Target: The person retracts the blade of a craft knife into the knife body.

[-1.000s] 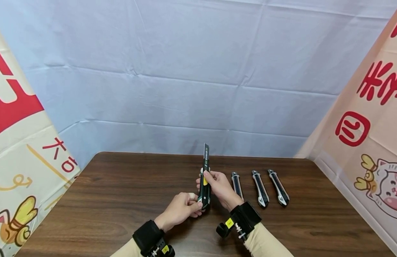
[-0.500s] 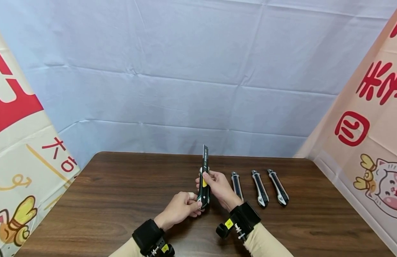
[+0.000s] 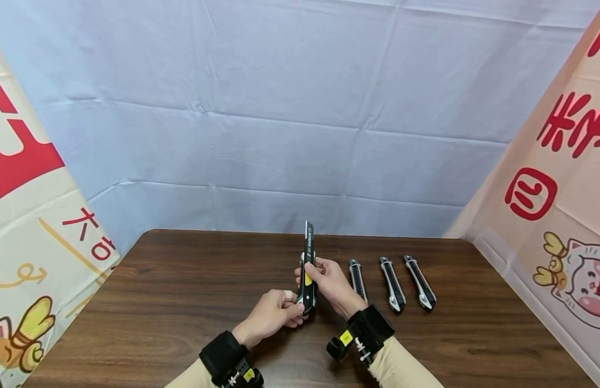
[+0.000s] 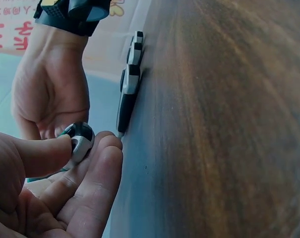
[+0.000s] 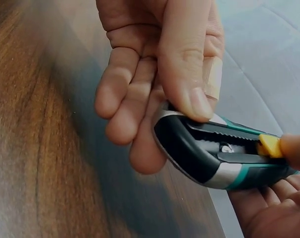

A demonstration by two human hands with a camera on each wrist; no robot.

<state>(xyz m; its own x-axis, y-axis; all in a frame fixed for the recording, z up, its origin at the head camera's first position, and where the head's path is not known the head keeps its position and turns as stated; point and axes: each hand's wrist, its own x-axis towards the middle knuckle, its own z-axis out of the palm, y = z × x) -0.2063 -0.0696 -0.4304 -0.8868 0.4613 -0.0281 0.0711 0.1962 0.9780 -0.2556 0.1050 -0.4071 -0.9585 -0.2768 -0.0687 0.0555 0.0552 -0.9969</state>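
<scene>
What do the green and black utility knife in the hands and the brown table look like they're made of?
Green and black utility knife: likely moulded plastic, glossy black and teal with silvery trim, yellow slider; extended dark blade looks metal. Brown table: wood-grain surface with a slight sheen, possibly laminate.

Black-and-green utility knife (image 3: 308, 283) with yellow slider, upright, blade extended.

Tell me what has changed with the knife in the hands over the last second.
The blade of the utility knife has drawn back a little: its tip stands slightly lower, and the right hand thumb on the yellow slider has slid down the handle. The left hand still holds the butt end. The three knives on the table have not moved.
</scene>
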